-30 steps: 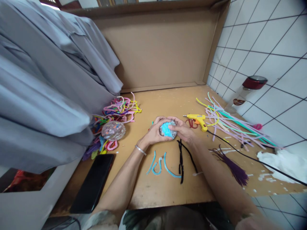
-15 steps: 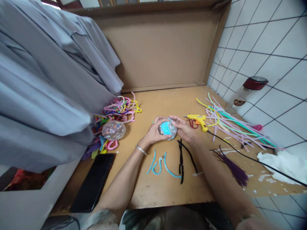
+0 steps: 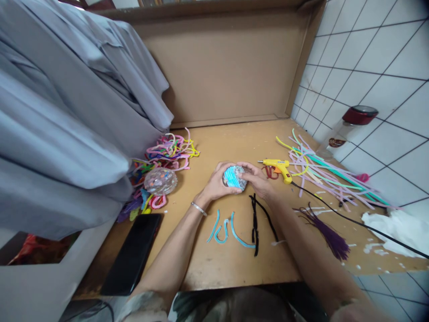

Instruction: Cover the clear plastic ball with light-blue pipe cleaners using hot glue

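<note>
Between my two hands is a small round ball point(image 3: 231, 177), grey and speckled, with bright blue strands laid side by side over part of it. My left hand point(image 3: 216, 182) curls round its left side, thumb along the bottom. From the right, my right hand point(image 3: 255, 178) grips it, with fingers on its top and right side. Nearer to me on the table lie short blue pipe cleaner pieces point(image 3: 233, 230) and black pipe cleaners point(image 3: 255, 226). A yellow glue gun point(image 3: 278, 166) rests just right of my right hand.
At left, a clear round container point(image 3: 161, 181) sits by a heap of coloured pipe cleaners point(image 3: 174, 150), with a black phone point(image 3: 132, 255) nearer. At right are lilac pipe cleaners point(image 3: 321, 172), a glass jar point(image 3: 342, 134), a purple tassel point(image 3: 326, 235), white tissue point(image 3: 395, 232) and the cord point(image 3: 335, 214).
The ball has turned slightly in my hands, and my right fingers have shifted on it. The whole view has moved a little; the things on the table lie as before.
</note>
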Motion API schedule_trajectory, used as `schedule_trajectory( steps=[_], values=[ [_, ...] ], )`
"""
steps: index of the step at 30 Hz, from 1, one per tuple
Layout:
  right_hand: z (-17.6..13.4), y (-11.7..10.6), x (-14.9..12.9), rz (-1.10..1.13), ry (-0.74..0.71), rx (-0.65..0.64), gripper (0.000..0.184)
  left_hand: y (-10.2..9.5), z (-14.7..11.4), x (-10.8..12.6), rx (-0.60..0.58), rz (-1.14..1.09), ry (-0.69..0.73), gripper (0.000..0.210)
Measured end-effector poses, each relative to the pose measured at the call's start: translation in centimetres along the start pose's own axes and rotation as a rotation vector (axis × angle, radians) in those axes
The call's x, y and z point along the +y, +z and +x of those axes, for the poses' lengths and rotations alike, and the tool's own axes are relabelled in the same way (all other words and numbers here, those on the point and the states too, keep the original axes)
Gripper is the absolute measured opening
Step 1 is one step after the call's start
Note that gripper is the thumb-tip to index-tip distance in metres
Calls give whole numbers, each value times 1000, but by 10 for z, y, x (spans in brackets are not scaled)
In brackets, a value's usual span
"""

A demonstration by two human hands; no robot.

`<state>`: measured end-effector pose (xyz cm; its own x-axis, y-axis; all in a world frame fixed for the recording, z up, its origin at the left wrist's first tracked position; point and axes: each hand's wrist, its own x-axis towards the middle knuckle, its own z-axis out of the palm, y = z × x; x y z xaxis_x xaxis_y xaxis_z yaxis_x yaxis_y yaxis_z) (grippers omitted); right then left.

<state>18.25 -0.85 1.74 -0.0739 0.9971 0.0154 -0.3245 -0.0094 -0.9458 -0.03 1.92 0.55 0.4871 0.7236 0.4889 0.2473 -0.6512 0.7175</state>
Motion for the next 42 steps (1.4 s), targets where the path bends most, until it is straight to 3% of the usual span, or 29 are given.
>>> schedule_trajectory(
  steps=[8, 22, 29, 32, 38, 40, 42],
  values=[
    [-4, 4, -1, 54, -28, 6, 41, 9, 0, 5, 76, 50, 48, 68],
    [-4, 15, 5, 125, -15, 113, 38, 12, -3, 0, 81, 30, 77, 70],
    [-4, 15, 8, 52, -25, 105, 39, 11, -3, 3, 83, 31, 39, 70],
    [-5, 14, 8, -89, -103, 110, 37, 11, -2, 4, 86, 41, 18, 70],
    [-14, 15, -5, -804, -559, 255, 18, 12, -2, 4, 107, 58, 60, 67],
    [-18, 15, -9, -985, -638, 261, 12, 14, -2, 3, 110, 49, 80, 66],
    [-21, 15, -11, -1111, -686, 229, 18, 15, -2, 3, 109, 46, 82, 65]
  ],
)
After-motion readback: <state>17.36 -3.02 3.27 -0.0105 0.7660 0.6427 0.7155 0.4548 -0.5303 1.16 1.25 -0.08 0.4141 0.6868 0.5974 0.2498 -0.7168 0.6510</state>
